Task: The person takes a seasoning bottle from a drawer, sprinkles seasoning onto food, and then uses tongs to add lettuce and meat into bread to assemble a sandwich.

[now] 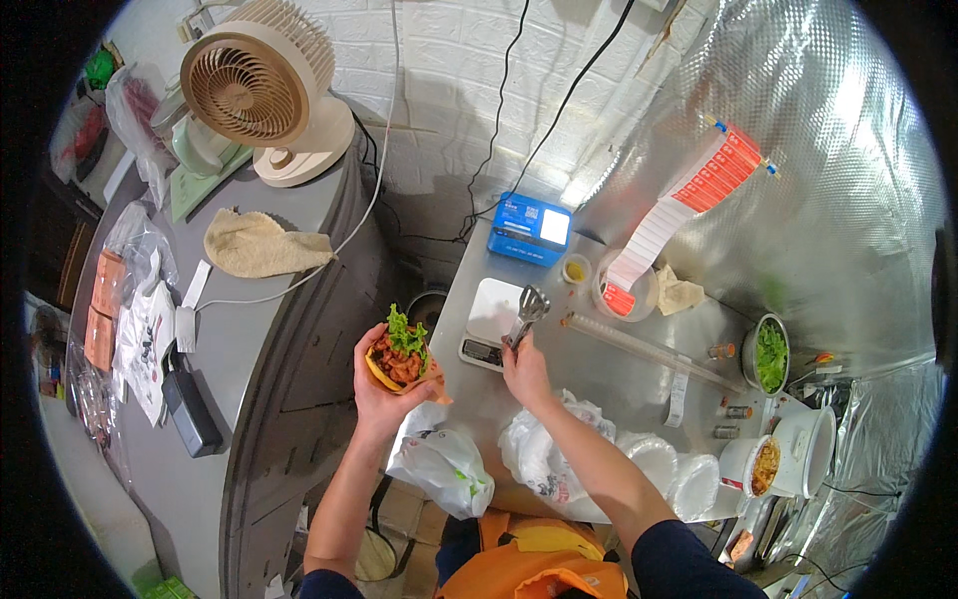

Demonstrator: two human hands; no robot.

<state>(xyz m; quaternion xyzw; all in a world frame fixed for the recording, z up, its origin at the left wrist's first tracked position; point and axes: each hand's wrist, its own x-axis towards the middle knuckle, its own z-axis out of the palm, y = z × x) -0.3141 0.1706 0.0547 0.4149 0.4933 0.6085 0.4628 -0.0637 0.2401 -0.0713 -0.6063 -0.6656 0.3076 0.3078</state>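
Observation:
In my left hand (373,407) is a filled flatbread (399,361), held upright over the gap left of the metal table. Green lettuce and reddish-brown meat pieces stick out of its top, and a brown paper wrapper shows at one side. My right hand (526,373) is closed around metal tongs (532,305), whose heads point away from me. Beneath the tongs lies a white kitchen scale (491,307) with a dark display at its near edge. I cannot make out any food in the tongs. Part of the tongs' handle is hidden by my fingers.
A blue box-shaped device (529,230) stands beyond the scale. Rightward are a tub (639,299) with a label strip, a lettuce bowl (771,351) and a food container (763,469). Plastic bags (447,467) lie near me. A fan (261,90) tops the left counter (269,329).

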